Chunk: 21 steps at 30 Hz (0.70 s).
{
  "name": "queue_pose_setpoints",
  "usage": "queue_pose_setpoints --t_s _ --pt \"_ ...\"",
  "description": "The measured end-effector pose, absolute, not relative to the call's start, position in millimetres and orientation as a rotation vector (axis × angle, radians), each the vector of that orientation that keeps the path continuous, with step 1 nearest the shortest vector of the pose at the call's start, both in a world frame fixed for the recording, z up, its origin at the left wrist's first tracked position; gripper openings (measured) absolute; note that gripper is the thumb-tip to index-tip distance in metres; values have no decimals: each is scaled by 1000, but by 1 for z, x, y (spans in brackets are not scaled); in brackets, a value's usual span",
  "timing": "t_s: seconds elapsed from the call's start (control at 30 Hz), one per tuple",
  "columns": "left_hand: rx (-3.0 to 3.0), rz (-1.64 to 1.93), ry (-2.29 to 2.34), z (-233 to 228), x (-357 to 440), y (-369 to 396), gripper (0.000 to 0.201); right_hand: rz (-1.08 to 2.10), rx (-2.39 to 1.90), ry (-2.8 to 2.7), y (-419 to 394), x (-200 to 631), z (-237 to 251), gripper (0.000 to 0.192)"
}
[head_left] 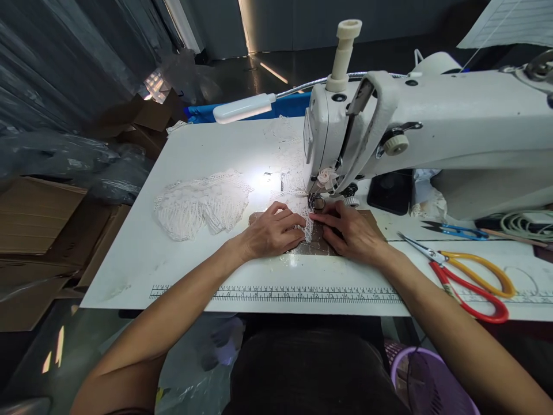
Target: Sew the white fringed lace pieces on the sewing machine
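Note:
White lace fabric (309,226) lies under the needle area of a white sewing machine (322,135), over a brownish plate (317,246) set in the table. From the left, my left hand (276,230) presses the lace down with bent fingers. On the other side, my right hand (351,231) has its fingertips at the lace's right edge, close to the presser foot (317,202). Part of the lace is hidden under my left fingers. A gathered white lace piece (205,204) lies farther left on the table.
Scissors with red and yellow handles (469,279) and blue thread snips (458,230) lie at the right. A black phone-like slab (391,191) sits under the machine arm. A ruler strip (276,294) runs along the front edge. A lamp (244,108) hangs over the back.

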<state>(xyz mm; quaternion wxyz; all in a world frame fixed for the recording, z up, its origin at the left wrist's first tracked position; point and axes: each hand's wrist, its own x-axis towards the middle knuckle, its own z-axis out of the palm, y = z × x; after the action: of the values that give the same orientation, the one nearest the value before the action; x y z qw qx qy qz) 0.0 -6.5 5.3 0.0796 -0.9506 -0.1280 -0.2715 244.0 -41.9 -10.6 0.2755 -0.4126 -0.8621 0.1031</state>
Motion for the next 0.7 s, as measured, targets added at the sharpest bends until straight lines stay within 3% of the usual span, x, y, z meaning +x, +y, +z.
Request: queue_pose_setpoints --t_s 0.7 --pt "-3052 -585 -265 19 -7 -8 16 236 -1084 -2390 -45 246 -11 34"
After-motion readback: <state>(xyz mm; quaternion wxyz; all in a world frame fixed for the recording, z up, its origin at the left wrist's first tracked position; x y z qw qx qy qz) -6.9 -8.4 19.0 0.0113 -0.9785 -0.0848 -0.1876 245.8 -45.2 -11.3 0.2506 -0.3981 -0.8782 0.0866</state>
